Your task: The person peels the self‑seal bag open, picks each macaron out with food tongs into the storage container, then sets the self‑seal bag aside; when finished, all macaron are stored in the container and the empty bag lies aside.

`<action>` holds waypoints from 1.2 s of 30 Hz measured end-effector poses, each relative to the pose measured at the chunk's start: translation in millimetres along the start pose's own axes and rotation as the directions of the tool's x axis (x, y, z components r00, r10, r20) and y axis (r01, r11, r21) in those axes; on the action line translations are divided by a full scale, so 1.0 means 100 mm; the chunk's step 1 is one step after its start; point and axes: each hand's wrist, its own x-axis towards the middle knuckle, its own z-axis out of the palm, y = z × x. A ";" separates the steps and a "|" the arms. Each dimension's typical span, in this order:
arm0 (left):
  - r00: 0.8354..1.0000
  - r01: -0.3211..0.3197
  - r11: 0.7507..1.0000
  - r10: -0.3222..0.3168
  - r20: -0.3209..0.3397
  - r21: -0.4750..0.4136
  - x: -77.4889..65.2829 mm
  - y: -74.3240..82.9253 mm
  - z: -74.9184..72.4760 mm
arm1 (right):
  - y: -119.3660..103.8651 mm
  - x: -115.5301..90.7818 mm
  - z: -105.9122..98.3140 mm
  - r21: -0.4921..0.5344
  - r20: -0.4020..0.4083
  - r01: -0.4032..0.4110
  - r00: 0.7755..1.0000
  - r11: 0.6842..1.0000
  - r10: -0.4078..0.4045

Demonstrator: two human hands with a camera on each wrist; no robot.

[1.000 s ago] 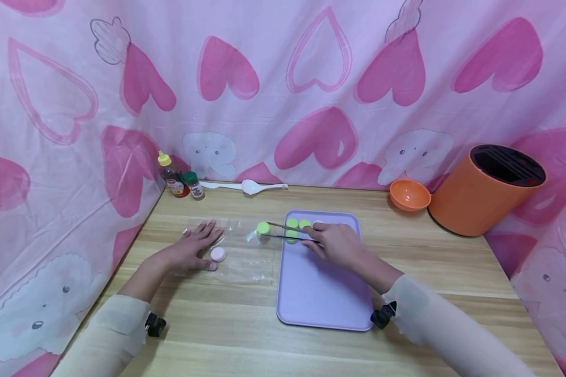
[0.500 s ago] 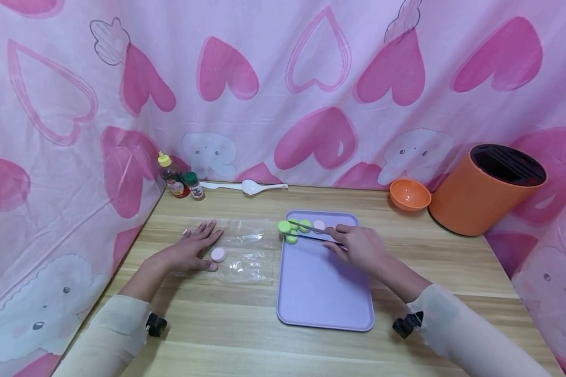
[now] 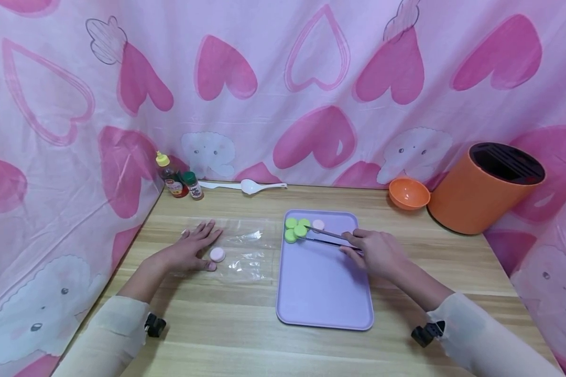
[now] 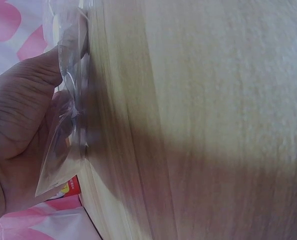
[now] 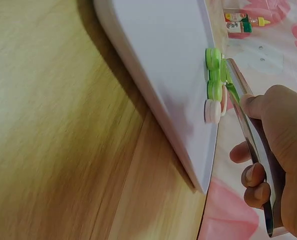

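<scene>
Metal tongs are gripped by my right hand, thumb on one arm and curled fingers on the other. A green macaron sits between their tips, over the lilac tray. Close beside it on the tray are other green macarons and a pale pink macaron. To the left, my left hand rests with spread fingers on a clear plastic bag. Another pink macaron lies at the bag, between thumb and fingers. In the left wrist view the plastic overlaps the thumb.
A yellow-capped syrup bottle and a green-capped shaker stand at the back left. Beside them lie a white knife and a white spoon. An orange bowl and an orange knife block stand back right.
My right hand has moved right, carrying the green macaron in the tongs from above the bag to the green ones on the tray. The left hand has stayed in place.
</scene>
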 end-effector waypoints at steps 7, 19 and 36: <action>1.000 0.000 1.000 0.000 0.002 -0.008 0.00 0.00 0.00 | 0.04 -0.09 0.01 -0.021 0.014 -0.016 1.000 1.000 0.016; 1.000 0.002 1.000 -0.002 0.009 -0.017 0.01 -0.03 0.00 | 0.05 -0.11 0.11 -0.030 0.036 -0.015 0.999 0.999 0.016; 1.000 0.010 1.000 -0.010 0.008 -0.021 0.02 -0.03 0.01 | 0.06 -0.17 0.16 0.004 0.017 -0.026 1.000 1.000 0.026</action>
